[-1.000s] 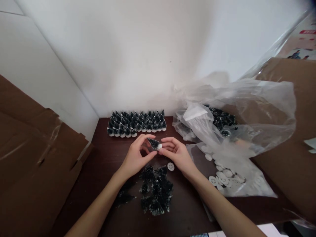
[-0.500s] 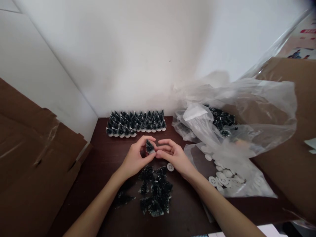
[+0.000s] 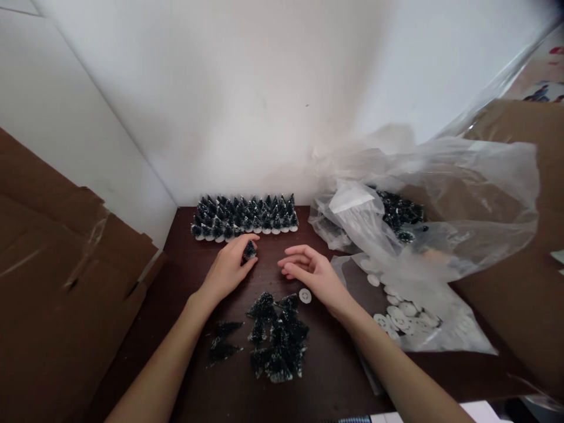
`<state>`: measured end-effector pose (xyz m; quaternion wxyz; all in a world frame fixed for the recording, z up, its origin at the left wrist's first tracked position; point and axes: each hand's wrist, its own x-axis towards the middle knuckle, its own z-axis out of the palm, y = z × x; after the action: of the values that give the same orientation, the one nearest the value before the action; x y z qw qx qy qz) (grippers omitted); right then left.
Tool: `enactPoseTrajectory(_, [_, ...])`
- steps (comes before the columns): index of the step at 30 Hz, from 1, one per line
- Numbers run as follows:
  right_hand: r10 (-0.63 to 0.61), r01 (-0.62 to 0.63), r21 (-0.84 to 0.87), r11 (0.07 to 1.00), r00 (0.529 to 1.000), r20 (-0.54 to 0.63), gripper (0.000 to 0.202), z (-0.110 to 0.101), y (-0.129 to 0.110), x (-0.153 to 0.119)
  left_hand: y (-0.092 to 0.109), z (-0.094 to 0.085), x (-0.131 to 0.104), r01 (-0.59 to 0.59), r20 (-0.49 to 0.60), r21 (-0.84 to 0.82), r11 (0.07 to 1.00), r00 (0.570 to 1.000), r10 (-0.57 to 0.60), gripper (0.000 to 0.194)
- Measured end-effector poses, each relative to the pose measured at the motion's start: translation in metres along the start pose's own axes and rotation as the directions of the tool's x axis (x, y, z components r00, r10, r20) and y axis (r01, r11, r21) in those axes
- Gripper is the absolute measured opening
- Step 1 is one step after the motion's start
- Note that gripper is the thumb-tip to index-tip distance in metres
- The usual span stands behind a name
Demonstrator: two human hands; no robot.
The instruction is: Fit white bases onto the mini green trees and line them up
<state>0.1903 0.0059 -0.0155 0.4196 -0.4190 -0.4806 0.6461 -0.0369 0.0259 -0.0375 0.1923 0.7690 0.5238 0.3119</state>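
Between the thumb and fingers of my left hand (image 3: 225, 265) is a small dark green miniature Christmas tree (image 3: 249, 251) with white-flecked tips. It is upright, just in front of rows of like trees (image 3: 247, 214) standing on white bases by the wall. My right hand (image 3: 312, 271) hovers apart to the right, fingers loosely curled and parted, nothing in it. A white slotted disc (image 3: 305, 295) lies on the table below its fingers. Nearer me is a pile of loose trees (image 3: 278, 338), with a few more trees (image 3: 224, 351) lying to its left.
White discs (image 3: 400, 317) spill from a clear plastic bag (image 3: 458, 329) on the right. Behind it, another plastic bag (image 3: 352, 202) holds dark trees. Cardboard boxes flank the dark table (image 3: 335, 364), one at left (image 3: 53, 282) and one at right (image 3: 506, 294).
My left hand has moved left and away from me with the tree, parting from my right hand. My right hand has stayed nearly in place.
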Motion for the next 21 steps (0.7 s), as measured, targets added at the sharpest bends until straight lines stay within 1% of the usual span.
enactPoseTrajectory(5, [-0.012, 0.012, -0.026, 1.0, 1.0, -0.01, 0.038, -0.002, 0.0, 0.001, 0.001, -0.005, -0.002, -0.04, 0.02, 0.052, 0.998, 0.999, 0.039, 0.042])
enactPoseTrajectory(7, [-0.012, 0.012, -0.035, 0.999, 1.0, -0.01, 0.038, -0.002, 0.0, 0.001, 0.003, -0.008, -0.002, -0.024, 0.036, 0.084, 0.996, 0.999, 0.021, 0.045])
enactPoseTrajectory(9, [-0.007, 0.007, -0.043, 0.999, 1.0, -0.007, 0.037, -0.003, -0.001, 0.0, 0.004, -0.01, -0.002, 0.009, 0.023, 0.115, 0.993, 1.0, -0.011, 0.046])
enactPoseTrajectory(12, [-0.007, 0.007, -0.05, 0.999, 1.0, 0.0, 0.037, -0.003, -0.001, 0.0, 0.004, -0.009, -0.002, 0.053, -0.044, 0.162, 0.985, 0.998, -0.047, 0.044])
enactPoseTrajectory(16, [-0.008, 0.009, -0.06, 0.998, 1.0, 0.013, 0.037, -0.003, 0.0, 0.0, 0.001, -0.004, -0.002, 0.111, -0.15, 0.224, 0.968, 0.986, -0.078, 0.048])
enactPoseTrajectory(19, [-0.008, 0.01, -0.065, 0.998, 1.0, 0.02, 0.036, -0.003, 0.0, 0.0, 0.0, -0.001, -0.001, 0.156, -0.194, 0.206, 0.966, 0.974, -0.116, 0.052])
enactPoseTrajectory(21, [-0.011, 0.013, -0.065, 0.998, 1.0, 0.023, 0.035, -0.003, 0.001, 0.0, 0.001, 0.001, -0.001, 0.187, -0.212, 0.191, 0.964, 0.966, -0.146, 0.05])
